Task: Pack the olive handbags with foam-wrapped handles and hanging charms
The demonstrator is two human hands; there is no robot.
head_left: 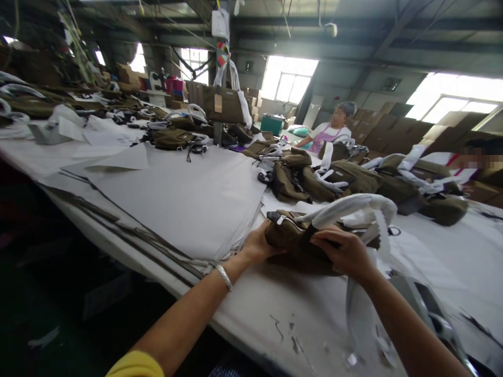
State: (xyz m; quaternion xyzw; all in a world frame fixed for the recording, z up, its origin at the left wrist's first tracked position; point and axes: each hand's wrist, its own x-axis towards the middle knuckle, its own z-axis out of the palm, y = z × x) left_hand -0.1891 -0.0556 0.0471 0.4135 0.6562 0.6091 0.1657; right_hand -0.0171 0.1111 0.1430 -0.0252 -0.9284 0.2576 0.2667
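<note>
- While your left hand (259, 243) cups one end of an olive-brown fabric bag (296, 251), its grip is closed on the cloth, with the fingertips partly hidden behind the bag.
- Your right hand (343, 251) has its grip closed too, thumb and fingers pinching the bag near the dark base of a thick, curved handle wrapped in white (349, 204).
- The bag you hold lies on its side at the near edge of a long, whitish surface (263, 319), between your two hands; a pale zip pull (281, 220) shows at its left end.
- To the left of your left hand you have a broad stack of large white paper sheets (188, 199), uneven along the near edge.
- Near your right forearm sits a grey, hard-cased device (418, 298), partly covered by the arm.
- Small dark thread scraps (294, 343) lie on the surface below the bag.
- Beyond your hands, a row of olive-brown bags with white-wrapped handles (353, 175) lies across the surface, and another olive-brown bag with a tan tag (228, 107) hangs by an upright post.
- Across from you is a person in a purple apron (324, 139); a second person, partly hidden, is at the far right.
- You wear a silver bracelet (223, 277) on your left wrist and a yellow sleeve (135, 365) above it.
</note>
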